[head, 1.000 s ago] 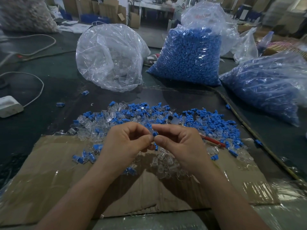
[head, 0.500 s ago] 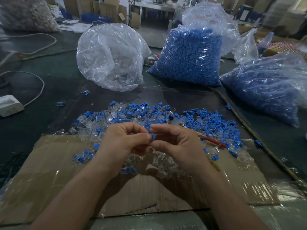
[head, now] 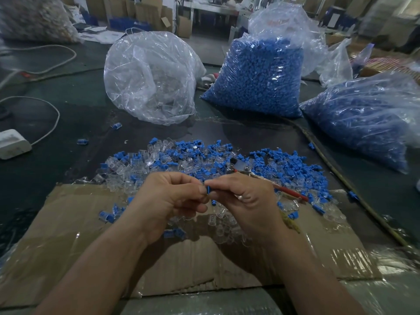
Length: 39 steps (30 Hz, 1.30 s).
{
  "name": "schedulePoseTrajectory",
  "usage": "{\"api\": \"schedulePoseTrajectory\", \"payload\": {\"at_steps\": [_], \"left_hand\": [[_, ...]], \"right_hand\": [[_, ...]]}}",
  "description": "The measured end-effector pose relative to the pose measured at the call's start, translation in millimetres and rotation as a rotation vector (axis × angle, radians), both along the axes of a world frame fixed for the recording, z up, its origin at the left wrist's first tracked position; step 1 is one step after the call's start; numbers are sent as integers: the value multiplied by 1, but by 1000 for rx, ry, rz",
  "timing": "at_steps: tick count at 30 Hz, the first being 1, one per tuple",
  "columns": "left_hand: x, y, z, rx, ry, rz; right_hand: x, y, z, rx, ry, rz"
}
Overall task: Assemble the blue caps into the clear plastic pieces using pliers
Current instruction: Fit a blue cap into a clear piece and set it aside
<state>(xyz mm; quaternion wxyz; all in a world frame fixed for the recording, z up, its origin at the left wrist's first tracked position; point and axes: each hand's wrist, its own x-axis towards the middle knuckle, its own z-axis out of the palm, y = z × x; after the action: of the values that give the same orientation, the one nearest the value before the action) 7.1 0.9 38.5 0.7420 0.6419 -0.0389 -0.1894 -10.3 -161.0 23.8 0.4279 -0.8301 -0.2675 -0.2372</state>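
Note:
My left hand (head: 168, 201) and my right hand (head: 247, 201) meet fingertip to fingertip above the cardboard, pinching one small blue cap (head: 208, 190) between them. Whether a clear piece sits inside my left fingers is hidden. A pile of loose blue caps and clear plastic pieces (head: 193, 158) spreads across the table just beyond my hands. Pliers with red handles (head: 288, 190) lie in the pile to the right of my right hand, their metal head (head: 237, 165) pointing away from me.
A taped cardboard sheet (head: 68, 242) lies under my forearms. Behind the pile stand a clear bag of clear pieces (head: 150, 76) and two bags of blue caps (head: 261, 76) (head: 368, 117). A white power adapter (head: 12, 143) with cable lies left.
Both hands stay together and have lifted slightly away from me; the blue cap remains pinched between the fingertips. The pliers have not moved.

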Motion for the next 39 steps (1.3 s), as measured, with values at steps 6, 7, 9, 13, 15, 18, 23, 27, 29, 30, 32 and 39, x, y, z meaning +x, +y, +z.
{"api": "schedulePoseTrajectory", "payload": {"at_steps": [6, 7, 9, 13, 15, 18, 23, 27, 29, 30, 32, 39], "left_hand": [[1, 0, -2, -4, -3, 9], [1, 0, -3, -2, -5, 12], [1, -1, -3, 4, -10, 12], [1, -1, -2, 4, -15, 18], [0, -1, -2, 2, -14, 21], [0, -1, -2, 2, -14, 21], [1, -1, -4, 3, -16, 28], [2, -1, -6, 18, -24, 18], [2, -1, -6, 26, -27, 14], [2, -1, -6, 28, -29, 14], [2, -1, -6, 27, -31, 16], [1, -1, -4, 26, -34, 15]], "right_hand": [[1, -1, -1, -36, -41, -17], [1, -1, -1, -31, -43, -10], [1, -1, -1, -25, -44, -2], [1, -1, -2, -48, -65, -9], [1, -1, -3, -54, -82, -13], [2, -1, -4, -51, -93, -19], [1, -2, -2, -63, -72, 2], [0, -2, 1, -90, -63, 7], [0, -2, 0, -76, -65, -5], [-1, -1, 0, -70, -65, -9], [-1, -1, 0, -65, -72, -5], [-1, -1, 1, -88, -81, -7]]}}
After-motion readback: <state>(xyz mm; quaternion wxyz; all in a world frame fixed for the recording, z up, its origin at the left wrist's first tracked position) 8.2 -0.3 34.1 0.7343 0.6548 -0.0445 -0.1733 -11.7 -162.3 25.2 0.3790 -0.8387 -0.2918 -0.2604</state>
